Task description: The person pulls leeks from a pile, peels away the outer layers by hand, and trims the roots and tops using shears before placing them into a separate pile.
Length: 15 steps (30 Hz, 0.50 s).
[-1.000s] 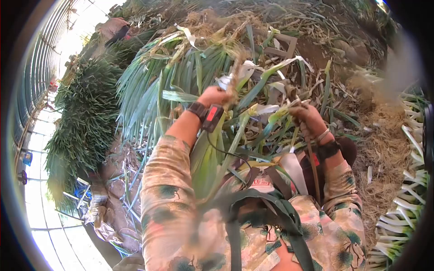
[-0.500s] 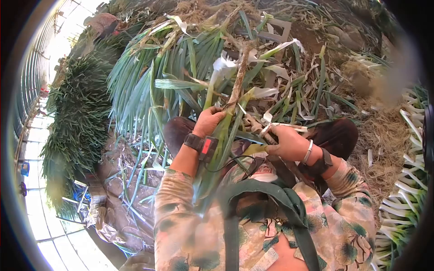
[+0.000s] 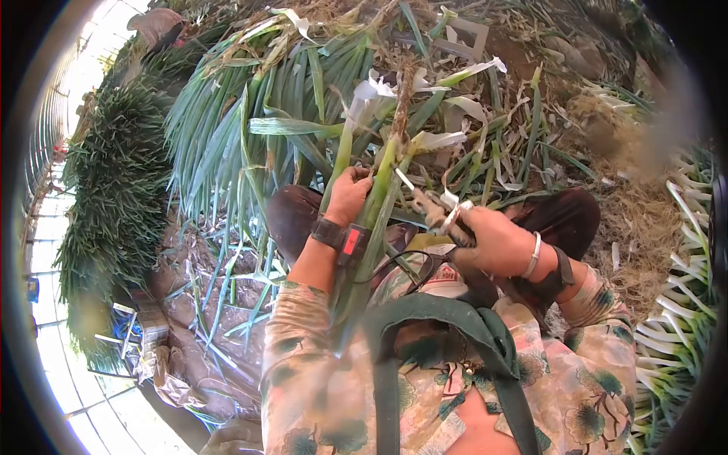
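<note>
My left hand (image 3: 349, 199) is closed around a leek (image 3: 385, 171). The leek's brown, soiled end points away from me and its green leaves run down along my forearm toward my chest. My right hand (image 3: 497, 239) is closed on a small tool (image 3: 431, 206) with a brownish body and a thin bright tip beside the leek. Its exact kind I cannot make out. A pale strip (image 3: 455, 205) shows at my right fingers. Beyond my hands, peeled-back white stems (image 3: 371, 91) with green leaves lie over a pile of leeks (image 3: 220, 129).
A tall stack of green leeks (image 3: 117, 197) stands on the left, near a small metal frame (image 3: 125, 334). Trimmed leeks with white stems (image 3: 675, 318) line the right edge. Root scraps (image 3: 644, 227) and peelings (image 3: 523, 144) litter the ground. My knees (image 3: 292, 220) flank the work.
My right hand has shifted slightly right, and the tool's tip now sits a little farther from the leek. My left hand keeps its hold, with the leek moved slightly.
</note>
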Each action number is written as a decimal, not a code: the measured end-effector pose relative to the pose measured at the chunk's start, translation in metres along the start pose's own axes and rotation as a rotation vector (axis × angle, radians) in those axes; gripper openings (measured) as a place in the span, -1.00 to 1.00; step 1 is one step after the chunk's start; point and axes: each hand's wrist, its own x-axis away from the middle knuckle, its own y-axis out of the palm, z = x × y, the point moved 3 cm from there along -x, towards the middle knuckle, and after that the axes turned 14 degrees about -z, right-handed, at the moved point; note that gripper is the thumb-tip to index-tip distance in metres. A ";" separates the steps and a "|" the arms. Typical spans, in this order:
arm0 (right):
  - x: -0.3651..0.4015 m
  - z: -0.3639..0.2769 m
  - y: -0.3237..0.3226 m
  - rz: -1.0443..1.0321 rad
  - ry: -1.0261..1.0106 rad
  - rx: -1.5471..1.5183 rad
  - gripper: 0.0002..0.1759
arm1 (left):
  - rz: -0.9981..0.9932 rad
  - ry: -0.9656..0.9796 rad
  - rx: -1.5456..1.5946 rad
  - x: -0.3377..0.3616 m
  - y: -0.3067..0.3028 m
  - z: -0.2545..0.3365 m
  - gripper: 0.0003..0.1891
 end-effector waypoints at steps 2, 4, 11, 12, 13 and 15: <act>-0.021 0.012 -0.010 0.085 -0.023 0.110 -0.51 | 0.032 0.024 0.007 0.002 0.001 0.002 -0.71; -0.047 0.016 -0.029 0.114 0.043 0.094 -0.54 | 0.036 0.044 -0.075 -0.002 -0.001 0.001 -0.70; -0.068 0.045 -0.035 0.317 -0.007 0.114 -0.54 | 0.228 0.363 -0.586 0.027 -0.001 0.028 -0.63; -0.048 0.029 -0.026 0.216 -0.022 0.098 -0.51 | 0.213 0.381 -0.656 0.036 -0.002 0.036 -0.59; -0.036 0.028 -0.017 0.122 -0.008 0.082 -0.50 | 0.161 0.268 -0.635 0.044 -0.001 0.039 -0.59; -0.007 0.014 0.000 0.058 -0.050 0.116 -0.47 | 0.053 0.047 -0.597 0.054 0.001 0.044 -0.59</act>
